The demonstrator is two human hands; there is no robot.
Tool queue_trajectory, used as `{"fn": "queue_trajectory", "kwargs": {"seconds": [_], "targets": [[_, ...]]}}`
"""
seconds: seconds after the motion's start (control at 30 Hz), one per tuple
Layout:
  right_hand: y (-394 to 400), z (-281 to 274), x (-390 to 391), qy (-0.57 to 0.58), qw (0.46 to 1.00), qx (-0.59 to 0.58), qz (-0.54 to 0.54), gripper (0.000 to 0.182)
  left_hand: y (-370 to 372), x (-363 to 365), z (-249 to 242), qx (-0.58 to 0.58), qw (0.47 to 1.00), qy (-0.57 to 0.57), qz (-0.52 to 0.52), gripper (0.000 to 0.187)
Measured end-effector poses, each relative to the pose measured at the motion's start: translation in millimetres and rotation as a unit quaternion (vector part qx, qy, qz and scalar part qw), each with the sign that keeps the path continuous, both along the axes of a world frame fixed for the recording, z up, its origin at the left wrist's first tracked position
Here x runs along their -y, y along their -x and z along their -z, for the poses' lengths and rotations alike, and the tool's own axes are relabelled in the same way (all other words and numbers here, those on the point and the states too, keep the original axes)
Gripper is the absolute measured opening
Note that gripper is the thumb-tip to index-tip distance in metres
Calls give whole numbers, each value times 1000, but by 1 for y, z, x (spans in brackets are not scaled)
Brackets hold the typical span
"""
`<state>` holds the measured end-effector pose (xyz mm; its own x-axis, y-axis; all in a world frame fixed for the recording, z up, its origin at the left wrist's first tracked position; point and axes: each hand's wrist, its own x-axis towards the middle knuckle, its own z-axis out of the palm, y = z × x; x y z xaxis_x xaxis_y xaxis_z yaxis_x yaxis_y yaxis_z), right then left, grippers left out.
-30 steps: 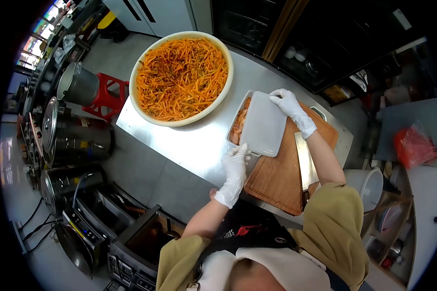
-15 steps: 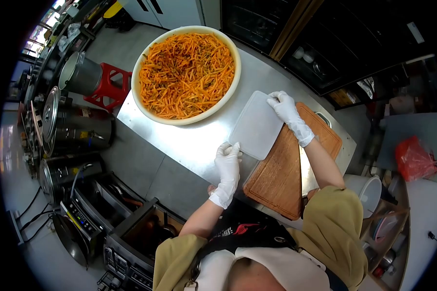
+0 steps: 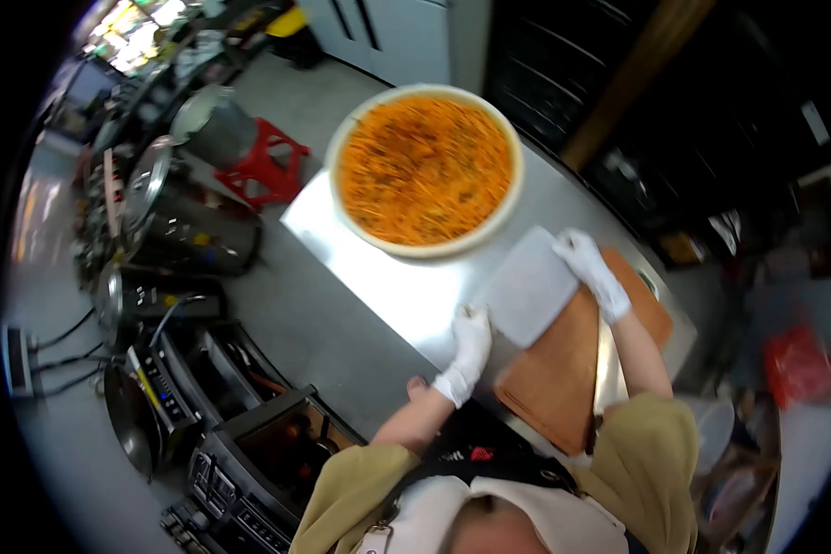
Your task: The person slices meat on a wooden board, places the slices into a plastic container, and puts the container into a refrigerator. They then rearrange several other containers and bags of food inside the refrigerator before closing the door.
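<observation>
A flat, whitish translucent rectangular lid or sheet [image 3: 531, 288] lies over the steel table and the edge of a brown wooden board [image 3: 552, 369]. My right hand [image 3: 593, 268], in a white glove, is closed at its upper right corner. My left hand [image 3: 469, 340], also gloved, is closed beside its lower left corner; whether it touches the sheet is blurred. Beyond them stands a large cream basin [image 3: 519, 175] full of shredded orange food [image 3: 425, 171]. A knife [image 3: 604, 369] lies on the board near my right forearm.
The steel table [image 3: 379, 277] runs diagonally. On the left are a red stool [image 3: 266, 166], metal pots [image 3: 189, 226] and a dark cooking appliance [image 3: 258, 462]. A red plastic bag [image 3: 799, 365] is at the right. Dark glass-fronted cabinets stand at the back.
The view has shifted, so the basin, table and hands appear farther right and lower, and the picture is more blurred. Both hands stay near the same corners of the sheet.
</observation>
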<state>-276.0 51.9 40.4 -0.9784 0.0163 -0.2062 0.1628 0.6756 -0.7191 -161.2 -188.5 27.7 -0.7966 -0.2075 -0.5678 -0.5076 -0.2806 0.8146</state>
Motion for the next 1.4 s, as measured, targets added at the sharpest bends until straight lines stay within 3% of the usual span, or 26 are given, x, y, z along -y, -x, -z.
{"fn": "queue_trajectory", "kwargs": {"seconds": [0.07,0.1,0.13,0.17,0.3,0.4,0.47,0.5,0.57,0.73,0.87,1.0,1.07,1.17,1.33,1.4], "targets": [[-17,4,14,51,999,13,4,22,-7,30,-2,24,999,29,15,19],[-28,-1,26,76,996,44,21,21,-17,46,30,-6,993,106,41,20],[-38,-4,38,86,994,69,10,21,-23,66,26,-17,991,119,59,19],[-48,-10,55,85,993,87,13,21,-27,86,3,-24,994,86,59,18],[-74,-29,129,156,965,209,41,20,-44,162,24,-50,995,75,33,19],[-87,-29,178,153,972,180,-3,20,-45,222,12,-61,995,68,37,18],[-95,-38,216,261,933,246,36,18,-46,266,1,-67,994,70,58,17],[-99,-36,235,261,934,242,33,18,-46,288,-1,-72,993,71,56,17],[-107,-33,282,434,867,241,53,15,-44,337,-8,-106,990,56,68,17],[-104,-50,407,493,842,213,51,31,-23,463,-37,-97,988,59,101,16],[-75,-66,489,520,815,253,27,42,8,542,-71,-88,982,87,144,15],[-31,-65,546,502,840,200,45,49,67,597,-81,-56,989,51,131,14],[0,-82,571,476,860,169,68,47,102,623,-80,-59,991,39,114,23],[61,-73,601,511,846,137,65,46,149,655,-57,-70,991,78,80,47],[173,-69,648,522,842,113,72,49,221,700,-69,-13,980,-75,185,78],[215,-67,664,516,844,116,91,50,261,710,-75,-27,976,-102,190,78]]}}
